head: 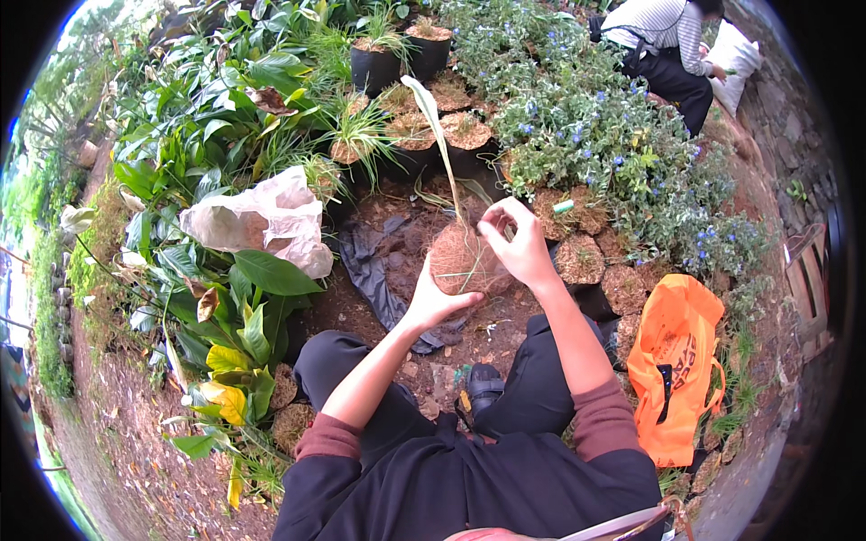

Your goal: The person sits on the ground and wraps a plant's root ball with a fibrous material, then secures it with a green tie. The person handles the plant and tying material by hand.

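Observation:
My left hand cups the lower left side of a round ball of brown coconut fibre, thumb across its near face. Green strands cross over the ball. From its top rises a plant with one long, pale green upright leaf, and other leaves droop behind. At the ball's upper right, my right hand has its thumb and fingers bent toward each other by the fibre. Whether a thin strand is pinched there is too small to tell. Loose fibre lies on a black plastic sheet below.
Left stand broad-leaved plants with a crumpled whitish plastic bag. Black pots are ahead; fibre-topped pots and an orange bag are on the right. Beyond the blue-flowered plants, a person sits by a white sack.

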Motion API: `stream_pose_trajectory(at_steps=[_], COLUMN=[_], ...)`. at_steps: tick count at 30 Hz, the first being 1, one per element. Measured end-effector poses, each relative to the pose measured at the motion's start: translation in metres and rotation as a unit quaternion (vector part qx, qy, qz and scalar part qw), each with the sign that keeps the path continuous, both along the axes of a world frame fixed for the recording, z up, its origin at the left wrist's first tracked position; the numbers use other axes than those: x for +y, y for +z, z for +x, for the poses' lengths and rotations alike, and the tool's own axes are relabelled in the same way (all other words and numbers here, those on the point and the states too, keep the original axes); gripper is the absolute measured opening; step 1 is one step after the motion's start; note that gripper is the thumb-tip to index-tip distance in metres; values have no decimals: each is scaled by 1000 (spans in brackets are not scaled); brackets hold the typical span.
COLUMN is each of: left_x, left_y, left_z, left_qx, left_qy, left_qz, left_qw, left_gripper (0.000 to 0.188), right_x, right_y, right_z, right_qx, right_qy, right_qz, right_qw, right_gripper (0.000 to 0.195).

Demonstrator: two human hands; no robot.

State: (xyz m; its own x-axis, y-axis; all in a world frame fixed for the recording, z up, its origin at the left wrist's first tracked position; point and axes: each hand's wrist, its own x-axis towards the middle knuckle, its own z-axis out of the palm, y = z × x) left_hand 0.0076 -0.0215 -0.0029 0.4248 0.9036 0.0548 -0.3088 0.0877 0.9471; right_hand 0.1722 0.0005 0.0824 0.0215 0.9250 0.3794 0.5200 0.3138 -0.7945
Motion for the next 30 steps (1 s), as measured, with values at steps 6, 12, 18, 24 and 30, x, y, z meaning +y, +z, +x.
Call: stream_pose_trajectory(at_steps=[6,12,18,24,30], left_x=[1,-1,-6,-5,-3], left_y=[-5,-6,1,-1,-19], left_z=[-1,2,6,5,6], left_qx=[9,46,9,16,-46], left_qy=[14,3,-43,-54,-13], left_qz=[2,12,1,7,-60], left_qw=[1000,999,999,998,997], left_gripper=[97,95,92,91,71], right_x=[-11,-13,-15,-14,-13], right_y=[5,3,-5,-14,-12], right_z=[-3,-14,-26,-24,-26], right_qx=[-123,-14,-136,-213,-200], right_qy=[75,64,42,20,40], right_qz=[-3,-13,45,40,25], right_qw=[989,998,989,976,979], right_gripper=[12,12,11,9,14])
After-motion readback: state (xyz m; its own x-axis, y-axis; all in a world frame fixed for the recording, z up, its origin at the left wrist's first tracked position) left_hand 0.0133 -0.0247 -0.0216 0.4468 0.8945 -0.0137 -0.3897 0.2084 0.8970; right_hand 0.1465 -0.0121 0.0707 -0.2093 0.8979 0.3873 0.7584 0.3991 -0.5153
